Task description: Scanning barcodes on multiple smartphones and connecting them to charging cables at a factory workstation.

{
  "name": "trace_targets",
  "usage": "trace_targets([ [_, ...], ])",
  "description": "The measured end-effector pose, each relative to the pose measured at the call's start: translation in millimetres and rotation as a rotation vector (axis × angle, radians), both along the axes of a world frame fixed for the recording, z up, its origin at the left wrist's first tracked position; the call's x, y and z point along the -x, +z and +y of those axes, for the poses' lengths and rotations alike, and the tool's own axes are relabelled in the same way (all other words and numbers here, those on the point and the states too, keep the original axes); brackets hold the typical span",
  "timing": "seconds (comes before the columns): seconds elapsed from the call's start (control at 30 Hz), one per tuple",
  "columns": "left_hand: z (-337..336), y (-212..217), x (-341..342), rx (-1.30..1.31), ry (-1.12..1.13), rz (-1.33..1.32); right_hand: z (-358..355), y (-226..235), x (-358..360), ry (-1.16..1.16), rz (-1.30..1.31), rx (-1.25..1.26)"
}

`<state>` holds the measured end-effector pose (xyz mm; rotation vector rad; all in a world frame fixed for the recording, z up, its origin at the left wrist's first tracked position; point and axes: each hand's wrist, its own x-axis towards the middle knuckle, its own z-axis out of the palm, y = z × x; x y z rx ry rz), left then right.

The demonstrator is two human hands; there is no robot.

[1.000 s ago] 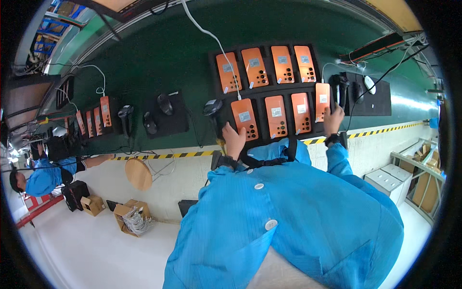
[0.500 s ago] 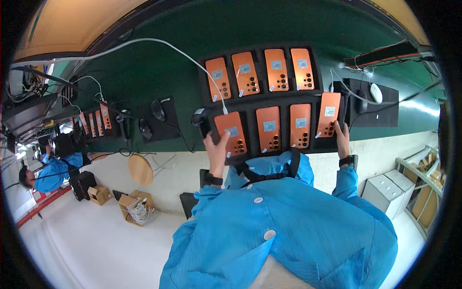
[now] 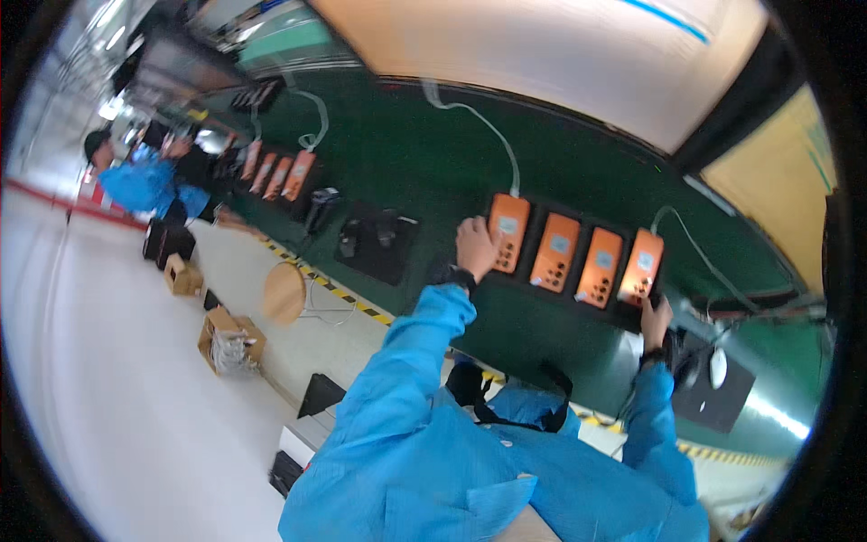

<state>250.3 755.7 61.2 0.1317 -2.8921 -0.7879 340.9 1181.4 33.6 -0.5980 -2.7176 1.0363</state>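
Observation:
A black tray [image 3: 531, 248] holds one row of orange phones, backs up, with pale labels and dark camera rings. My left hand [image 3: 476, 246] is closed at the tray's left end, beside the leftmost phone [image 3: 510, 244]. At the other end my right hand [image 3: 657, 322] grips near the lower end of the rightmost phone [image 3: 643, 266]; its fingers are partly hidden. A white cable [image 3: 492, 128] runs into the top of the leftmost phone, and a second white cable [image 3: 700, 253] reaches the rightmost one. Motion blurs the picture slightly.
Right of the tray, a white mouse [image 3: 718, 369] lies on a black mat [image 3: 727, 402]. Another dark mat [image 3: 366, 262] with black devices lies left, beyond it more orange phones [image 3: 298, 173]. A person in blue [image 3: 144, 185] works far left. A round stool [image 3: 284, 294] stands by the green bench [image 3: 542, 343].
The near row of phones has moved away from the bench's front edge, with both my hands at its ends. The far row no longer shows. My view has turned and tilted.

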Motion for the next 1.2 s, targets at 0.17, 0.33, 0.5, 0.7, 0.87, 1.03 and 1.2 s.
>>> trace_targets([
  [0.17,-32,47,-99,-0.391,-0.173,0.196,-119,6,-51,0.293,0.0,0.166],
  [0.33,-126,38,-226,-0.539,-0.249,-0.371,-322,-43,-86,0.524,-0.281,0.633],
  [0.5,-250,39,-342,-0.526,0.102,-0.206,-453,-49,-76,0.249,-0.137,0.632],
  [0.7,-387,18,-419,-0.68,0.377,-0.225,-496,-43,-15,0.231,-0.097,0.528],
  [0.87,-457,18,-382,-0.681,0.312,-0.264,-473,-79,5,0.192,0.11,-0.028],
  [1.03,-522,24,-318,-0.812,0.294,-0.263,-512,10,-86,1.09,-0.608,-0.203],
  [1.2,-596,34,-253,-0.762,0.267,-0.391,-819,125,-51,1.356,-0.209,0.506],
])
